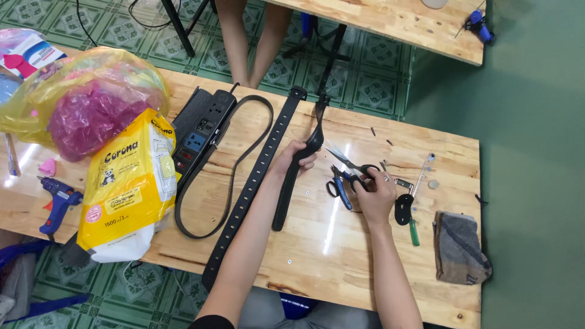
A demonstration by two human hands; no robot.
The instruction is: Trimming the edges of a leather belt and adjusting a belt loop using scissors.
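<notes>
Yellow bag (129, 183): you'll find it at your left on the tabletop (317, 244), a plump yellow-and-white sack with a round pink sticker.
Plastic bag (85, 97): behind it, clear yellow, holding pink stuff.
Carton (27, 55): far left corner, white, blue and pink.

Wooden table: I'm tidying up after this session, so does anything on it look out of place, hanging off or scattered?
Yes. The long punched black belt overhangs the near edge of the wooden table. Small dark scraps lie scattered beyond the scissors at the right hand.
</notes>
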